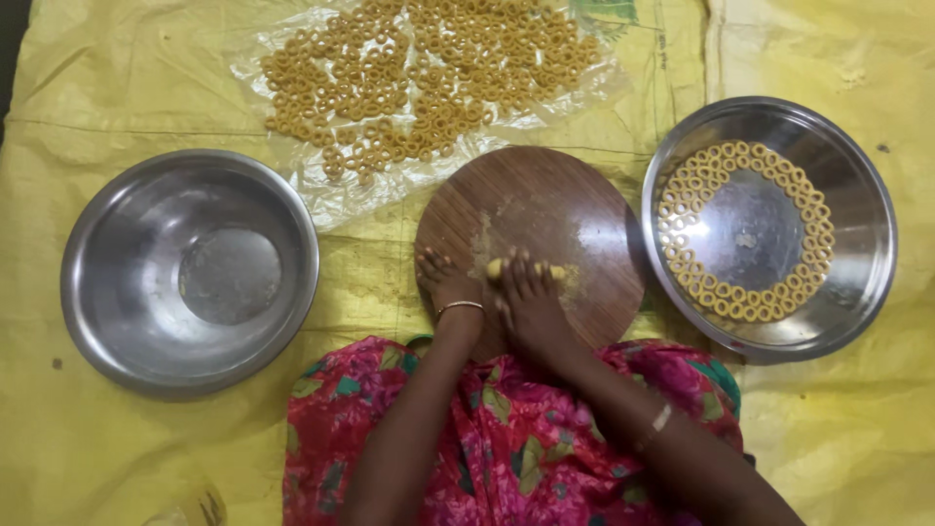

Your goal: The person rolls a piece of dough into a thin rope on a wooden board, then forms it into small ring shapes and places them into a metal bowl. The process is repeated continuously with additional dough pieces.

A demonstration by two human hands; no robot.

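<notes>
Dough strip (526,269) mostly hidden under the right hand (531,297); heap of dough rings (419,78) (on clear plastic) cut off at the top edge.

Steel bowls (190,273) and (857,282) flanked the round board (545,205); dough rings (419,78) blocked beyond it, with bare yellow sheet (127,97) at the corners.
</notes>
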